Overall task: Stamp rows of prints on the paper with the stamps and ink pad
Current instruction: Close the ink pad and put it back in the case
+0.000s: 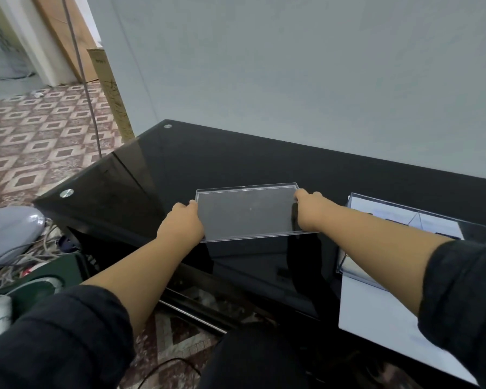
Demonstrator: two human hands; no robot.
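- Both hands hold a clear plastic lid (247, 211) by its short ends, over the black glass bench (180, 164).
- The left hand (181, 221) grips the lid's left edge, fingers curled round it with the thumb tip showing at the upper corner.
- The right hand (309, 210) grips the right edge the same way, fingers wrapped under and the thumb on the rim.
- Whether the lid rests on the glass or hangs just above it cannot be told — its near edge shows a faint reflection below.
- To the right stands a clear plastic box (357, 203), open on top, partly hidden behind the right forearm; small dark shapes inside are too blurred to name as stamps or ink pad.
- The box sits on the far end of a white sheet of paper (376, 315), which lies on the bench at the right and reaches toward the near edge. No prints can be made out on its bare part.
- Dark sleeves cover both arms up to mid-forearm.
- Left of the bench — patterned floor tiles (26, 141), a grey rounded object (9, 231) and a tangle of cables (40, 254).
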